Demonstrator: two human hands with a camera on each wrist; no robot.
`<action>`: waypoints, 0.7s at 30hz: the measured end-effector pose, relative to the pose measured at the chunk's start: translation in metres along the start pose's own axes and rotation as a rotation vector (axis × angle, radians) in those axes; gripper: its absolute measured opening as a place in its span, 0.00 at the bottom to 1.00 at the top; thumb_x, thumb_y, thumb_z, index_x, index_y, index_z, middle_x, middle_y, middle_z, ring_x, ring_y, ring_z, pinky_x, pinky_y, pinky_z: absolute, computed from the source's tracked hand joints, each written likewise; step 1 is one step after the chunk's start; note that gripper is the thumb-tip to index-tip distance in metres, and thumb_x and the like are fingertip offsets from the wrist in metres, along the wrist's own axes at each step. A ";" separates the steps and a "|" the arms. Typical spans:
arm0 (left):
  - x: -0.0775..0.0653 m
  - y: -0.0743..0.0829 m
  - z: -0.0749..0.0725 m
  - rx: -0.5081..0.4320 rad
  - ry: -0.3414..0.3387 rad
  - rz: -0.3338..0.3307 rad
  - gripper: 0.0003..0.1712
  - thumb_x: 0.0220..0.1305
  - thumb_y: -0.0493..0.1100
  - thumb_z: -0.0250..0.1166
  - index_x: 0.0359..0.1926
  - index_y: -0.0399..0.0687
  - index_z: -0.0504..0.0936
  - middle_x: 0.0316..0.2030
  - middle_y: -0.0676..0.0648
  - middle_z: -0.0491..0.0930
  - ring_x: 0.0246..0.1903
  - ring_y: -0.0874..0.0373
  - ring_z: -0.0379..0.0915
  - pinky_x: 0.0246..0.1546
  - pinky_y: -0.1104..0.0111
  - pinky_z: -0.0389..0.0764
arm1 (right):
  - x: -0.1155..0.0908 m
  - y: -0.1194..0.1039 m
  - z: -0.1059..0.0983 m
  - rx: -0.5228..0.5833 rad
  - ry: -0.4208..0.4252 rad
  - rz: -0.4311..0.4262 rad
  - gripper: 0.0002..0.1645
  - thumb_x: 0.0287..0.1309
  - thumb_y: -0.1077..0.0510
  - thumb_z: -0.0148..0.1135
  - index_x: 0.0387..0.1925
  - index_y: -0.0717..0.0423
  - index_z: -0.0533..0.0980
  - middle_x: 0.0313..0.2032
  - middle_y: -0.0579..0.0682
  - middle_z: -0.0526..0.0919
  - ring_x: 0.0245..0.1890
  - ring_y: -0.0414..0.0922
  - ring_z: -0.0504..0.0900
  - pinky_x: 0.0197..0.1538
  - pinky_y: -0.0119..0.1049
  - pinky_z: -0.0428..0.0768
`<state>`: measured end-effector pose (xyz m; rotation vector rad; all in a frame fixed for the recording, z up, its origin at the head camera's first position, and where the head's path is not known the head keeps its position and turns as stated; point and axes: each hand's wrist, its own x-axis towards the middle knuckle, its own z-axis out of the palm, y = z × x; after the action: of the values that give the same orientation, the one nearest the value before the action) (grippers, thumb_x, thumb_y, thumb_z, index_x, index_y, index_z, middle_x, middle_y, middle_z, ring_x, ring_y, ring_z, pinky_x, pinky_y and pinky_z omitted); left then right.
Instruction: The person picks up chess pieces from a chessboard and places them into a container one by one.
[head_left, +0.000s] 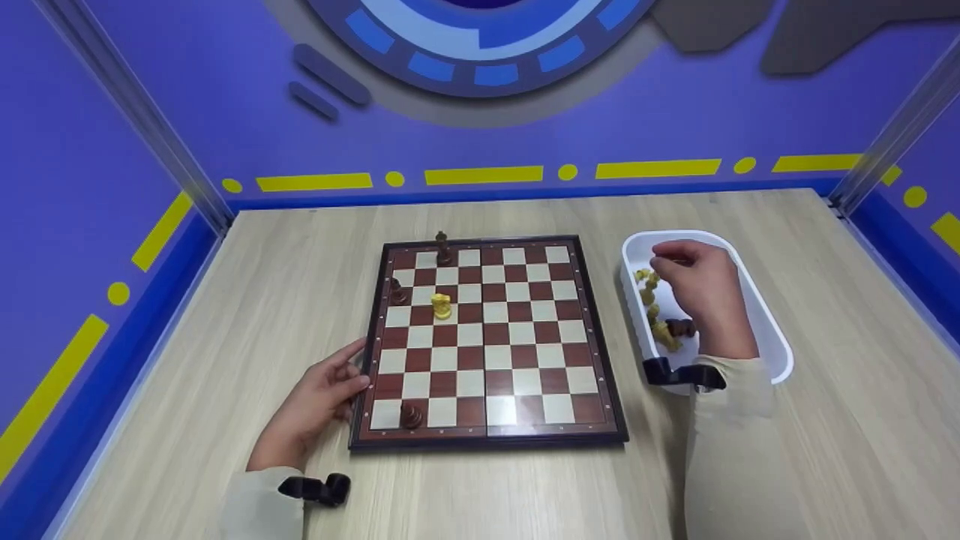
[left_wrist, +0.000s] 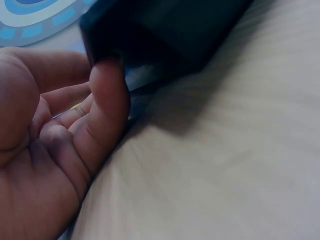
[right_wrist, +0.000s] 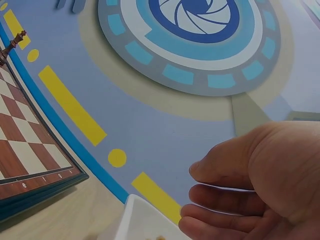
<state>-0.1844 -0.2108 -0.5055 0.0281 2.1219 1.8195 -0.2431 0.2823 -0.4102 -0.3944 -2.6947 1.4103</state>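
At the left side of the chessboard (head_left: pixel 536 356), my left hand (head_left: pixel 311 405) grips the edge. The left wrist view shows fingers curled at the dark board edge (left_wrist: pixel 150 37). My right hand (head_left: pixel 705 289) hangs over a white tray (head_left: pixel 765 322), fingers loosely bent; the right wrist view shows a gap between thumb and fingers, with no piece there. Several gold chess pieces (head_left: pixel 665 336) and a dark chess piece (head_left: pixel 681 328) lie in the tray, partly hidden by that hand. On the board stand a gold knight (head_left: pixel 441 305), a dark king (head_left: pixel 443 249) and two other dark pieces (head_left: pixel 411 415).
The wooden table (head_left: pixel 300 277) carries board and tray side by side. Behind it rises a blue panel (head_left: pixel 480 142) with yellow marks, and side panels flank both ends. Each wrist wears a black strap (head_left: pixel 315 490) over a beige sleeve.
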 end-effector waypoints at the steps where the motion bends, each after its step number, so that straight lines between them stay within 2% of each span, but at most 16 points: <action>1: 0.000 0.000 0.000 0.000 0.000 0.001 0.39 0.66 0.36 0.61 0.75 0.49 0.56 0.34 0.51 0.72 0.22 0.65 0.67 0.17 0.73 0.75 | 0.000 0.000 0.000 0.000 -0.003 0.000 0.25 0.66 0.48 0.55 0.58 0.57 0.76 0.54 0.58 0.77 0.51 0.51 0.74 0.51 0.40 0.73; 11: 0.001 0.000 0.000 0.038 -0.011 0.013 0.38 0.67 0.36 0.60 0.75 0.50 0.55 0.34 0.50 0.71 0.20 0.64 0.66 0.17 0.71 0.76 | -0.003 -0.006 0.005 0.009 -0.014 -0.013 0.24 0.66 0.48 0.55 0.57 0.56 0.76 0.54 0.57 0.78 0.50 0.49 0.75 0.50 0.39 0.73; 21: 0.001 -0.001 0.000 0.029 -0.008 0.010 0.38 0.67 0.36 0.60 0.75 0.49 0.56 0.35 0.50 0.70 0.20 0.64 0.66 0.17 0.71 0.76 | -0.003 -0.012 0.010 -0.008 -0.030 -0.044 0.23 0.66 0.48 0.57 0.57 0.55 0.77 0.53 0.56 0.80 0.47 0.49 0.75 0.47 0.37 0.74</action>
<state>-0.1857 -0.2109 -0.5064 0.0534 2.1461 1.7908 -0.2443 0.2675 -0.4060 -0.3147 -2.7155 1.4060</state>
